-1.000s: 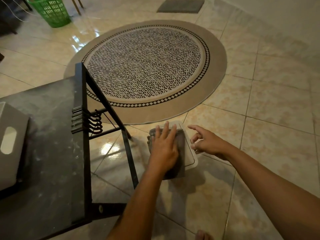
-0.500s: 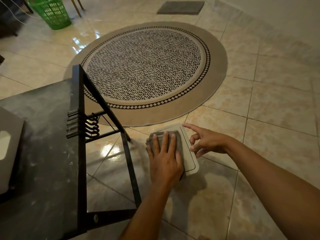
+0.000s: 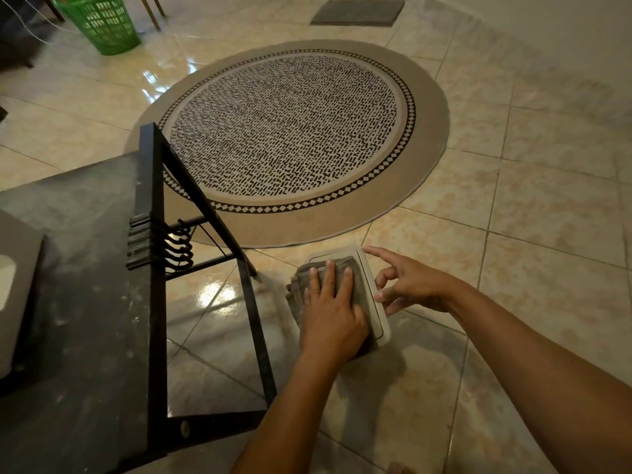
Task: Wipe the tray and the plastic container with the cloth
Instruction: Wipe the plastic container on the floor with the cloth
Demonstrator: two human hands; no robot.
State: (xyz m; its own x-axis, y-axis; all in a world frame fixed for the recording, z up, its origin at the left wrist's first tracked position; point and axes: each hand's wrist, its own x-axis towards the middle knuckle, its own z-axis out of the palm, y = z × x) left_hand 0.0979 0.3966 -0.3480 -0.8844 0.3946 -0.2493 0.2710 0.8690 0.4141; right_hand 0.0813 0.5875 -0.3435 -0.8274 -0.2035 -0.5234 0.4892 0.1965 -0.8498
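Observation:
A white plastic container [image 3: 381, 322] with its lid on sits on the tiled floor just right of the table leg. A folded grey cloth [image 3: 359, 281] lies over the lid. My left hand [image 3: 330, 313] presses flat on the cloth, fingers spread and pointing away from me. My right hand [image 3: 408, 283] holds the container's right rim with curled fingertips and thumb, index finger stretched out above the far corner. A grey tray [image 3: 15, 295] with a cut-out handle rests on the dark table at the far left, partly out of frame.
A dark marble-look table [image 3: 85, 302] with a black metal frame [image 3: 254, 309] stands close on the left of the container. A round patterned rug [image 3: 287, 131] lies beyond. A green basket [image 3: 99, 22] and a grey mat [image 3: 357, 12] are far off.
My left hand has slid the cloth a little toward me across the lid. My right hand's fingers have curled in closer onto the container's right rim.

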